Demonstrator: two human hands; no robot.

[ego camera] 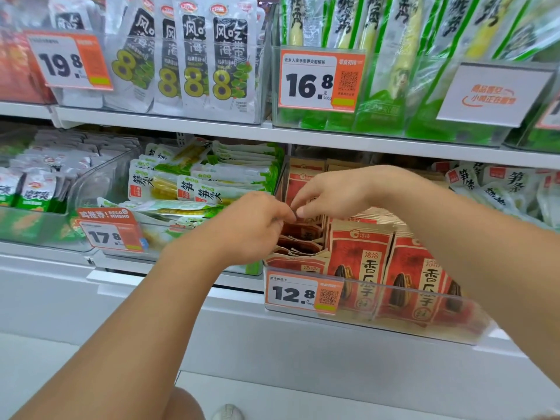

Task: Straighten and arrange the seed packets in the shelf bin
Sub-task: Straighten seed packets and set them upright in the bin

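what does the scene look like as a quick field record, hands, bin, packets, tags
setting: shop shelving with snack bins
task bin: clear plastic shelf bin
contents: red and tan paper seed packets, front ones upright, left ones slumped
left hand: fingers curled at the slumped packets, grip unclear
right hand: fingertips pinching a packet top
bin tag: orange and white price tag reading 12.8
neighbour bin: green and white bamboo shoot packets, jumbled

seed packets (360,262): red, tan, black seed print | price tag (303,295): orange, white, black digits
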